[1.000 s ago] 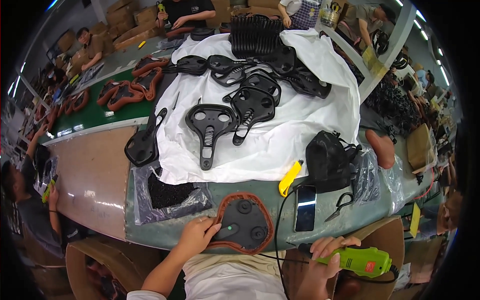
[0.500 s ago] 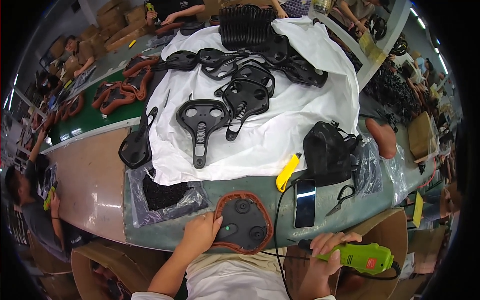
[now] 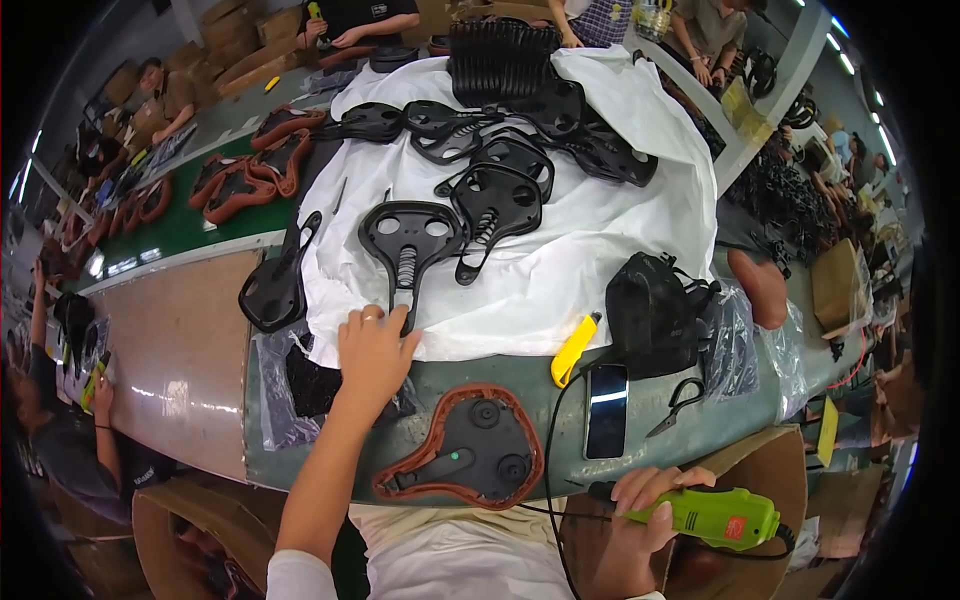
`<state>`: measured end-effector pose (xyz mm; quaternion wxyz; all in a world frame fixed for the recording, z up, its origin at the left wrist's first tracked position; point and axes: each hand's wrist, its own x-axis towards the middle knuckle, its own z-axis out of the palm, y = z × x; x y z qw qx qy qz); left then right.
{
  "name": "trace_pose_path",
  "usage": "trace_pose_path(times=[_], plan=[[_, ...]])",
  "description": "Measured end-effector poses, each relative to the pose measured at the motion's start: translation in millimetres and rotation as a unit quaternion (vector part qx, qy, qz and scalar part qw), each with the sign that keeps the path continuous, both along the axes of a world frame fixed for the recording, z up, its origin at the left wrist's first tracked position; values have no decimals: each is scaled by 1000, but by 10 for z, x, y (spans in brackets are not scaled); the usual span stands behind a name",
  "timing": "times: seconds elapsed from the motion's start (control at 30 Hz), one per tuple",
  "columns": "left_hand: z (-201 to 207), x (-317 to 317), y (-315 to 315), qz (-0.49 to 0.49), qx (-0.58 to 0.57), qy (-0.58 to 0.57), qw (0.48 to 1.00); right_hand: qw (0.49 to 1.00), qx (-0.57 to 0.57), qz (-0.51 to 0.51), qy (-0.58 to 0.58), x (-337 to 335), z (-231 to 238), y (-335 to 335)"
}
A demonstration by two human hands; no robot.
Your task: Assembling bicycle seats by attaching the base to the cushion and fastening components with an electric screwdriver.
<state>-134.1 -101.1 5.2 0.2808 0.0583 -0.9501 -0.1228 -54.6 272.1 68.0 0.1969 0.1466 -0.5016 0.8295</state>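
Observation:
My left hand (image 3: 375, 350) reaches to the narrow end of a black plastic saddle base (image 3: 408, 240) on the white sheet. Its fingertips overlap that end, and thumb and fingers are apart. At the table's near edge lies a brown saddle cover (image 3: 440, 420) with a black plate in it, underside up, with no hand on it. Low at the right, my right hand (image 3: 648, 505) is closed around a lime-green electric screwdriver (image 3: 725, 515). More black saddle bases (image 3: 495, 200) lie farther back, with a stack (image 3: 500, 60) behind them.
A plastic bag of small black parts (image 3: 310, 380) lies left of the saddle cover. To the right are a yellow utility knife (image 3: 575, 350), a phone (image 3: 606, 412), scissors (image 3: 678, 405) and a black bag (image 3: 655, 315). A black cable (image 3: 552, 440) crosses the near edge. Co-workers sit around.
My left hand has let go of the brown saddle cover and moved forward to the black saddle base. My right hand still holds the screwdriver in nearly the same place.

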Motion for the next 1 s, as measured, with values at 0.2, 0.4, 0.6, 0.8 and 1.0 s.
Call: trace_pose_path(times=[0.2, 0.4, 0.6, 0.8, 1.0], plan=[[-31, -255, -74, 59, -111, -94, 988, 998, 40, -47, -3, 113, 106, -84], [219, 4, -132, 65, 3, 41, 997, 996, 63, -64, 13, 120, 123, -79], [236, 1246, 50, -162, 246, 20, 956, 993, 38, -101, 41, 80, 252, -24], [11, 1935, 304, -232, 99, -28, 967, 996, 28, -39, 73, 45, 328, -42], [-82, 2127, 274, -147, 121, -28, 981, 994, 75, 16, 80, 198, 414, -574]])
